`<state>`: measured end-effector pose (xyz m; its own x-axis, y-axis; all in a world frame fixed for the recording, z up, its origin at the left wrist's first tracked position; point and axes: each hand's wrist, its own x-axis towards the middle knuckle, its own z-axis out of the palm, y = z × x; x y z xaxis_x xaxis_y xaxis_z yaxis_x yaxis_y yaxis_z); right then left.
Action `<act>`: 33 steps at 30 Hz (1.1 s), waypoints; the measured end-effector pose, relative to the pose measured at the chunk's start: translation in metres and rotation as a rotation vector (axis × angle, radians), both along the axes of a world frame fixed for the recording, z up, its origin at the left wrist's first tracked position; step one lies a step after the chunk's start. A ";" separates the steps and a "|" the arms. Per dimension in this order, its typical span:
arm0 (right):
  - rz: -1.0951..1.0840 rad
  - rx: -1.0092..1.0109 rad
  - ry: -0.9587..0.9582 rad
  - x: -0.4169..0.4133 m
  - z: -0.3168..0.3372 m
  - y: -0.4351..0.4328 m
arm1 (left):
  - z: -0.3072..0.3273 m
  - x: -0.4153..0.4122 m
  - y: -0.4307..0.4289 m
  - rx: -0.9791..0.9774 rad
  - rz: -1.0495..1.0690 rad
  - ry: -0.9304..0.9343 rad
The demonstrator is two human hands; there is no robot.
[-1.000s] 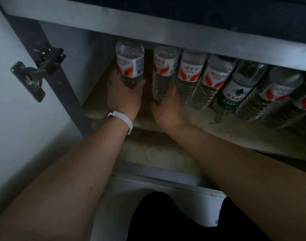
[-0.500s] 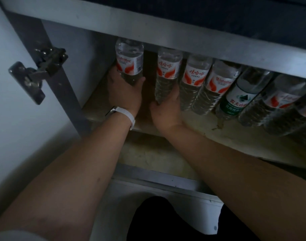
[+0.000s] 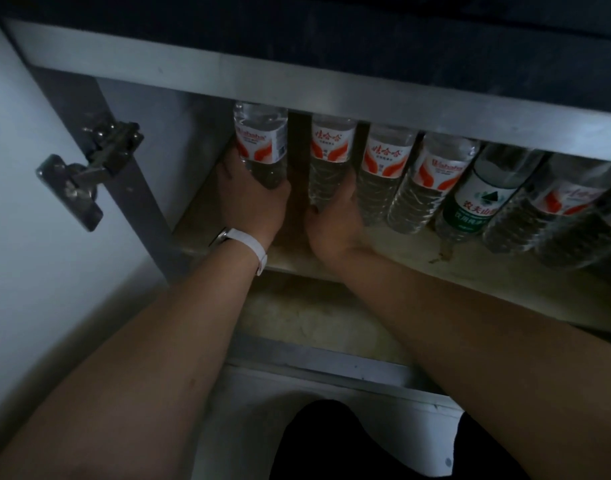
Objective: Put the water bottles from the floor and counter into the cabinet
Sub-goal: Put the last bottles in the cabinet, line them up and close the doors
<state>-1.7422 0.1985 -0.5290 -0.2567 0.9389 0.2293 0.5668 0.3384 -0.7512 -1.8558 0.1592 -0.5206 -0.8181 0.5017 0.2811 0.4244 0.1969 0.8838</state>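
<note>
Inside cabinet (image 3: 189,140), upper shelf (image 3: 418,271): water btls in one row, standing on bases, caps hidden behind metal rail (image 3: 366,95).

- Item 1: bottle 1 (image 3: 260,140), far L of row, red/white label, dark gap btwn it and next btl. L hand (image 3: 252,202) grips its lower part, fingers and thumb curled round it. White wristband (image 3: 248,242) on that wrist.
- Item 2: bottle 2 (image 3: 328,157), red/white label. R hand (image 3: 335,226) holds its base, thumb on L side, fingers going round R side btwn it and next btl. Fingertips not visible.
- Item 3: bottle 3 (image 3: 383,168), same label type, just beside bottle 2.
- Item 4: bottle 4 (image 3: 432,181), red/white label, close against bottle 3.
- Item 5: green-label bottle (image 3: 477,199), next to R, white/green label w/ printed characters.
- Items 6+: end bottles (image 3: 567,202), red/white labels, R end of row, partly cut by frame edge. Count cannot be told.

Misc:
- Cabinet door (image 3: 27,202) open at L.
- Hinge (image 3: 89,171) at L frame post, metal.
- Lower cabinet floor (image 3: 297,317) under shelf, stained.
- Dark clothing (image 3: 349,441) at bottom edge, btwn both forearms.
- Light dim throughout.
</note>
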 end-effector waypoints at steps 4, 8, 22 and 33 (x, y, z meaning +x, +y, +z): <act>-0.079 -0.016 0.022 -0.009 0.003 0.005 | -0.001 0.000 0.001 0.022 0.007 -0.003; -0.163 -0.053 0.036 -0.022 0.007 0.011 | -0.001 0.000 0.001 0.010 -0.009 0.014; -0.078 -0.117 -0.033 -0.017 0.016 0.022 | -0.004 0.003 0.010 0.018 0.035 0.020; -0.037 -0.105 -0.025 -0.012 0.019 0.016 | -0.003 0.001 0.012 0.031 0.026 -0.015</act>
